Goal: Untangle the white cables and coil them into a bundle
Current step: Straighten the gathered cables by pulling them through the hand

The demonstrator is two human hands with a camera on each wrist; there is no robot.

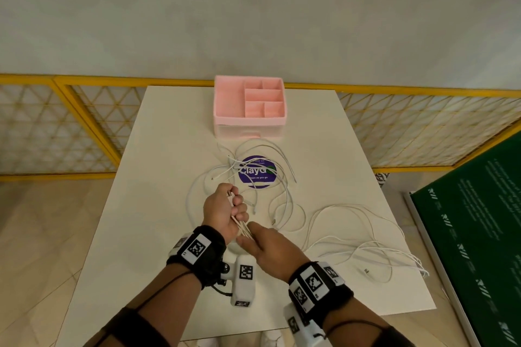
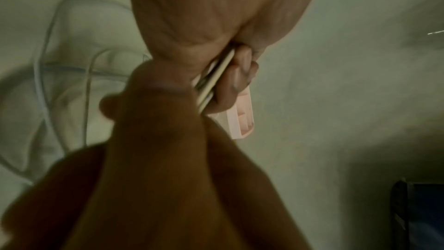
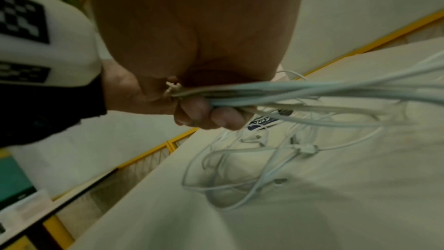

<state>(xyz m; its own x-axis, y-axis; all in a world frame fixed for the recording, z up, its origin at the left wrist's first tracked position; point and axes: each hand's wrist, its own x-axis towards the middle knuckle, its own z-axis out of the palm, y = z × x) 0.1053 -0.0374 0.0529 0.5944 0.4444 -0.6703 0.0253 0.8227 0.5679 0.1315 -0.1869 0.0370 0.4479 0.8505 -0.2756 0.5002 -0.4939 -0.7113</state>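
Several white cables lie tangled on the white table, looping over a purple round sticker. My left hand is a fist gripping a bunch of strands, with connector ends sticking out at the top. In the left wrist view its fingers curl round the strands. My right hand meets the same bunch just below the left fist, thumb above and fingers beneath, pinching it. In the right wrist view the gathered cables fan out to the right. More cable trails to the table's right edge.
A pink organiser box with several compartments stands at the table's far edge. A yellow lattice fence runs behind and beside the table. A green board leans at the right.
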